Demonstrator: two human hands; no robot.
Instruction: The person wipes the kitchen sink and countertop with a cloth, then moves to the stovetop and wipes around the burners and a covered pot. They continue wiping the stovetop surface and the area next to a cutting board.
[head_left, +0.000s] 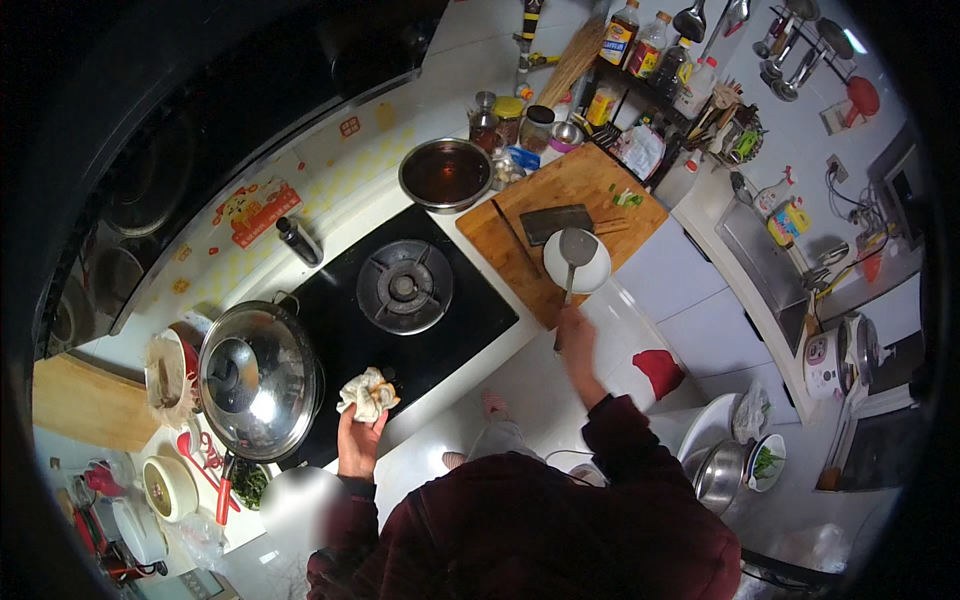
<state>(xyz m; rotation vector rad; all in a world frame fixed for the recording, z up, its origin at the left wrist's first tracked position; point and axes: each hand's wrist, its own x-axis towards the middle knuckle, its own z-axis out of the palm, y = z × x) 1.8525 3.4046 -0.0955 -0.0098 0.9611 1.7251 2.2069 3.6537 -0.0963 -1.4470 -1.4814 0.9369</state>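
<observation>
My left hand holds a crumpled, stained white cloth above the front edge of a black gas hob. In my right hand is the handle of a metal wok spatula. Its blade lies over a white bowl; whether they touch I cannot tell. The bowl stands on a wooden cutting board, beside a cleaver with a wooden handle. Chopped scallion lies farther back on the board. A lidded wok covers the left burner, while the right burner is bare.
A steel basin of dark liquid stands behind the board, near several jars. Bottles fill a rack in the corner. The wok's red handle juts toward the front. A red cloth-like thing is below the counter at right.
</observation>
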